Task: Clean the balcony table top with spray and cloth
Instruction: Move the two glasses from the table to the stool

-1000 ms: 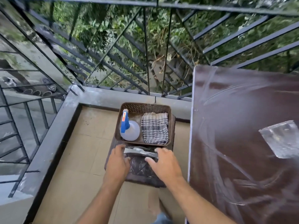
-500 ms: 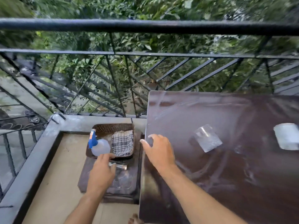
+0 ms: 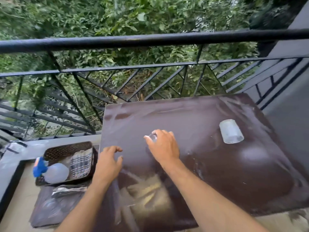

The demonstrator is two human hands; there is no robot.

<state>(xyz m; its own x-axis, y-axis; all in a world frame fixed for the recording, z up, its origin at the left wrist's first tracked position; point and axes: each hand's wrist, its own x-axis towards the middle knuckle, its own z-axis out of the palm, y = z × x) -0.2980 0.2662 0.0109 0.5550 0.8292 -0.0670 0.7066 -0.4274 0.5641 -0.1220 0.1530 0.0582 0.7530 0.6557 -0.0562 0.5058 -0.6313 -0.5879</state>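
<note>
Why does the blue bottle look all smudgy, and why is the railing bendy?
In the head view, the spray bottle and checked cloth in the basket are smeared by motion blur; the right hand is sharper. The wide lens curves the top rail. Soft daylight puts pale glare on the table top, with no hard shadows.

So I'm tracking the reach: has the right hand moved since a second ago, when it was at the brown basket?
Yes. The right hand has left the brown perforated basket and gone right, over the dusty dark brown table top.
</note>
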